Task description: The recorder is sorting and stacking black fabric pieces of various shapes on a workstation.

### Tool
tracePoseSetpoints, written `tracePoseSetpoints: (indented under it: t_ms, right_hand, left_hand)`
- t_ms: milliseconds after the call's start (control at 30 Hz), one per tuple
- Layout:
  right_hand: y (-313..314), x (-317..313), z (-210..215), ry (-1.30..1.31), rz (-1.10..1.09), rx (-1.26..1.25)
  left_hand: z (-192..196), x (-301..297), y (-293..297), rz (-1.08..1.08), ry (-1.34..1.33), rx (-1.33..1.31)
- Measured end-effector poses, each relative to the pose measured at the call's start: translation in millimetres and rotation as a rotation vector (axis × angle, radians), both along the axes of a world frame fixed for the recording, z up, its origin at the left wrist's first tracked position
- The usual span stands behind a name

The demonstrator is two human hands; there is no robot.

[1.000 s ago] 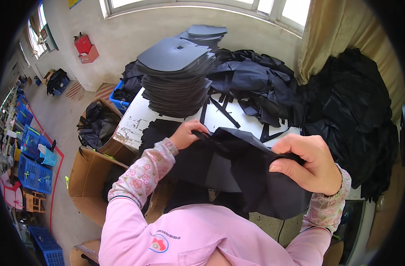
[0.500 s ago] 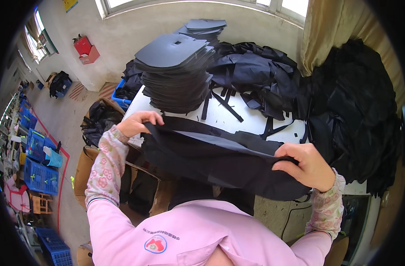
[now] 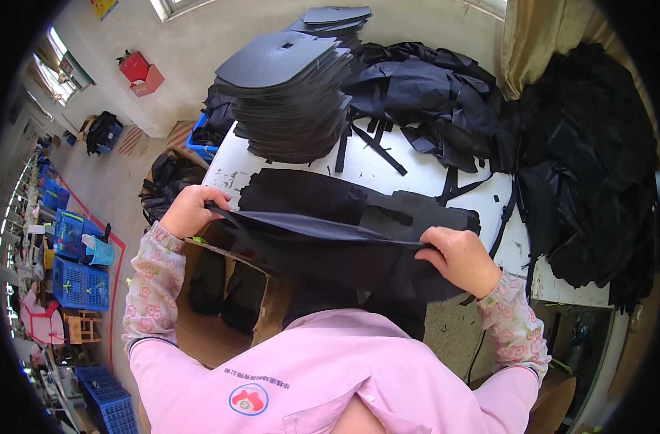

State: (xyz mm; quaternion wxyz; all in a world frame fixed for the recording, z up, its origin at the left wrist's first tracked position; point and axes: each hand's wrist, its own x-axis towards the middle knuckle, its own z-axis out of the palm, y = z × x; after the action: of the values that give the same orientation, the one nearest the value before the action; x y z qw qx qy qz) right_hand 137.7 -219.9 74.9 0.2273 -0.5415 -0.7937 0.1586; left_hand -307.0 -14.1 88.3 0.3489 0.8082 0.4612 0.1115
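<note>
Black cloth [image 3: 323, 254] stretches between your two hands at the near side of the white table [image 3: 427, 181], its upper edge almost straight and the rest hanging toward you. Your left hand [image 3: 193, 210] pinches one end, thumb and fingers closed on the fabric near the table's left end. Your right hand [image 3: 461, 260] grips the other end, thumb below and fingers above, with the cloth between them.

On the table, just beyond what you hold, lies a flat black piece [image 3: 308, 189]. At the table's back left rises a tall stack of grey sheets [image 3: 279, 65]; loose black straps [image 3: 379, 153] lie to its right, and a crumpled black pile [image 3: 424, 90] covers the table's back. Left of your legs, below the table, an open cardboard box [image 3: 207, 343] holds dark pieces [image 3: 243, 296].
</note>
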Motion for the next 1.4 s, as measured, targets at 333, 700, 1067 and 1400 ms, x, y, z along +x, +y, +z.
tracePoseSetpoints:
  t_ms: [333,700,1067,1400]
  right_hand:
    - [-3.3,15.8,11.8,0.328,0.162,-0.483]
    - [23.8,50.6,-43.0,0.122,-0.071,-0.344]
    - [29.6,13.3,-65.0,-0.31,-0.053,0.401]
    - [42.0,28.0,-93.1,0.163,-0.235,0.019]
  left_hand:
    - [27.2,-4.9,15.2,-0.081,0.227,-0.51]
    - [-19.0,42.8,91.2,-0.244,0.275,-0.623]
    - [-110.3,79.8,140.0,-0.191,0.243,-0.606]
    - [-99.6,73.9,140.6,-0.145,0.171,-0.555]
